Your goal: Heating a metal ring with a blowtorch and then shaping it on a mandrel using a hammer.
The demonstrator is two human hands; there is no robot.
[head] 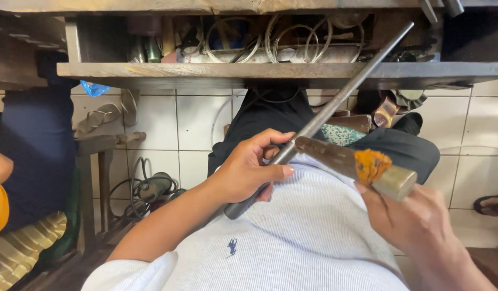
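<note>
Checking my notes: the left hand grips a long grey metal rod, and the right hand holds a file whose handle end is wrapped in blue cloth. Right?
Not quite: in the head view the cloth is orange, not blue. The left hand does grip the long grey metal rod, and the right hand holds the file.

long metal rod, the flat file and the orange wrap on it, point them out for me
long metal rod [340, 97], head view, mid-shaft
flat file [327, 153], head view, middle of the blade
orange wrap [371, 165], head view, centre of the wrap near the handle

Left grip [248, 171] curled closed, forearm angled up across torso, right grip [416, 218] clenched, wrist raised
</note>
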